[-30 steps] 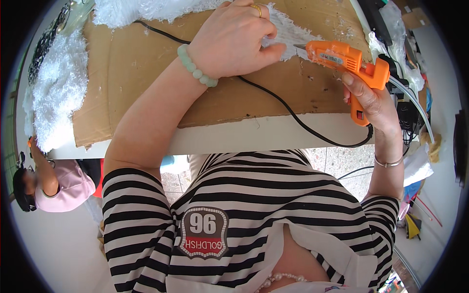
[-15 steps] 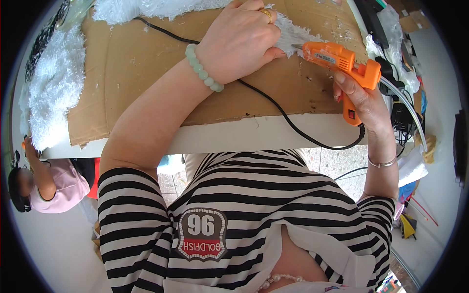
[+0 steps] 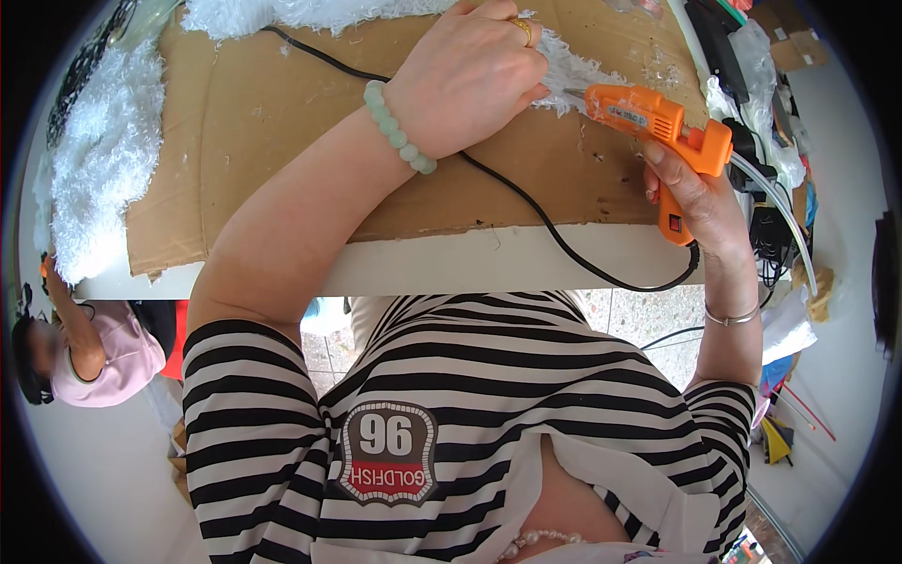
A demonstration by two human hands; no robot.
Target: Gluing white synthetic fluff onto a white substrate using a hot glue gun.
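My right hand (image 3: 697,202) grips the handle of an orange hot glue gun (image 3: 658,127), whose nozzle points left at a strip of white fluffy material (image 3: 573,73) lying on a brown cardboard sheet (image 3: 282,122). My left hand (image 3: 470,75), with a pale green bead bracelet at the wrist and a ring, presses down on that fluffy strip right beside the nozzle. The gun's black cord (image 3: 573,254) loops over the table edge (image 3: 451,268).
More white fluffy material (image 3: 94,169) lies along the left and top of the cardboard. Clutter and plastic bags (image 3: 752,56) crowd the right end of the table. A person in a pink top (image 3: 85,348) sits low at the left. Tiled floor shows below the table.
The glue gun and my right hand have shifted slightly right and up along the strip. My left hand stays pressed on the fluffy material.
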